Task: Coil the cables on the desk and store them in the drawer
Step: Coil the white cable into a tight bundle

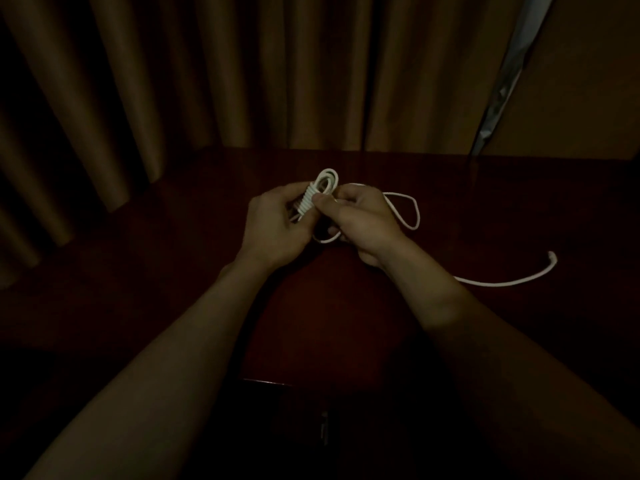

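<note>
A white cable is partly wound into a small coil (313,195) with several tight turns across its middle. My left hand (277,226) grips the coil from the left, above the dark wooden desk (194,258). My right hand (360,220) pinches the cable just right of the coil. A loose loop (414,209) trails past my right hand. The free end of the cable (512,280) lies on the desk at the right, ending in a plug (553,256).
Brown curtains (207,81) hang behind the desk. A drawer front with a small handle (323,427) shows dimly below the desk's near edge. A pale strip of window (512,74) shows at the upper right. The scene is very dark.
</note>
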